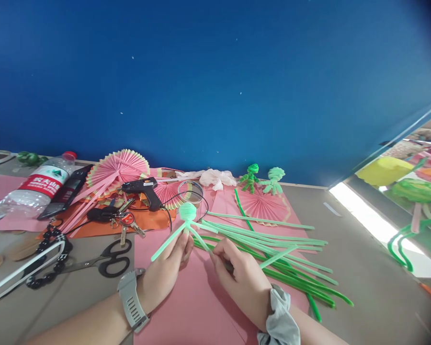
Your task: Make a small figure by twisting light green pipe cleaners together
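Between my hands is a light green pipe-cleaner figure [187, 212] with a round coiled head and straight limbs spreading below it. My left hand [168, 270], with a grey watch on the wrist, pinches the figure just under its head. With thumb and forefinger, my right hand [237, 273] grips the end of one limb that slants down to the right. Loose light green pipe cleaners [273, 238] and darker green pipe cleaners [301, 282] lie in a bundle to the right, partly behind my right hand. Pink paper [187, 316] lies beneath both hands.
Two finished-looking green figures [250, 178] stand at the back by the blue panel [215, 86]. Left of my hands are a glue gun [145, 189], keys [127, 223], black scissors [111, 258], a bead bracelet [48, 254], a pink paper fan [118, 170] and a plastic bottle [43, 184].
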Tool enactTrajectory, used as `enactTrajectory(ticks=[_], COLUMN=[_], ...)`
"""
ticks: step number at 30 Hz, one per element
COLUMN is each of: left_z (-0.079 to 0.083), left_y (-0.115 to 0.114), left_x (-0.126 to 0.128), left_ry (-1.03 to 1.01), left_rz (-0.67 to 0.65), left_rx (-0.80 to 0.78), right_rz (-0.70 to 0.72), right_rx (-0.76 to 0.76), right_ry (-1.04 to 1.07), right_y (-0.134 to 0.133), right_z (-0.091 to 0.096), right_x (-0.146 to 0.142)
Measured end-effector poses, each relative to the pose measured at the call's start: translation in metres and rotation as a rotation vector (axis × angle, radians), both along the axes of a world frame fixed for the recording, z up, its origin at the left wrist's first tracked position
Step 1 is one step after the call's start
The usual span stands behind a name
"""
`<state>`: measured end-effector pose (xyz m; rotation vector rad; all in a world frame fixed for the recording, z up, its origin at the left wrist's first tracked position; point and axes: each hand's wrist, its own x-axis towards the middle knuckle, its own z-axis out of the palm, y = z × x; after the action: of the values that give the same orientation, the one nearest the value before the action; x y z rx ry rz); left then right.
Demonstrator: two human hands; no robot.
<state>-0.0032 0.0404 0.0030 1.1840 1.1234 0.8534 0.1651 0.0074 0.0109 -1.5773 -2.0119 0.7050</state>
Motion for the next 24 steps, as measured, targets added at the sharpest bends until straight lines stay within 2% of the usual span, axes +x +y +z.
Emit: enactTrajectory(ticks=[7,14,24], left_z=[-0.0052,-0.0003,0.0031], left_y=[-0.0039,-0.0063,-0.0024], left_x=[-0.0021,0.0016,0.0077], left_ry=[0.043,0.166,0.121], left_rz=[-0.036,-0.173,-0.181], left_rx=[0.005,0.2,0.128], right_rz=[0.004,-0.022,-0.083], right_rx=[-0.035,-0.015,0.011], right_ry=[0.036,0.09,0.237], right_y=[-0.0004,0.0008,0.0029], right_z=[0.0024,0.0028,-0.0045], right_x=[-0.0002,0.0016,-0.0075])
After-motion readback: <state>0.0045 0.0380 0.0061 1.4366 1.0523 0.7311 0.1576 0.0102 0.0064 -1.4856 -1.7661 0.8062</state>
